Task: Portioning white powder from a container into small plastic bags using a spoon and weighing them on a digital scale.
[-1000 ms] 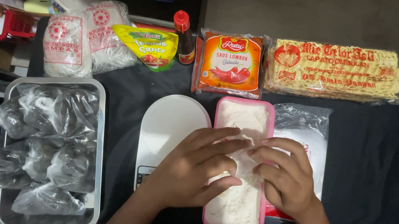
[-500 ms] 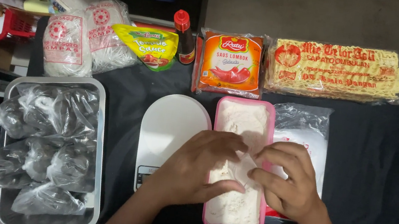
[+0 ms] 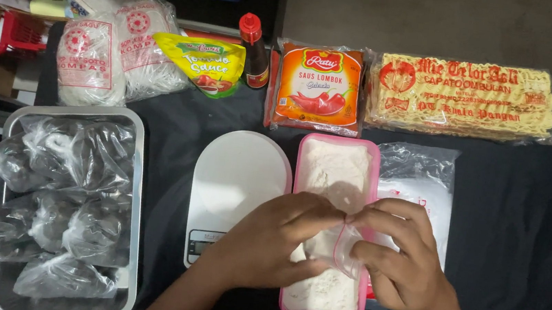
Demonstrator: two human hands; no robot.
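Both hands have lifted a small clear bag (image 3: 342, 242) above the pink tub (image 3: 339, 148) of flour; left hand (image 3: 266, 244) and right hand (image 3: 402, 259) pinch its mouth. Spread the opening evenly, keeping it over the tub.

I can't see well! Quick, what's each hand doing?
Left hand: closed, pinching the small clear plastic bag.
Right hand: closed, gripping the same bag's other side.
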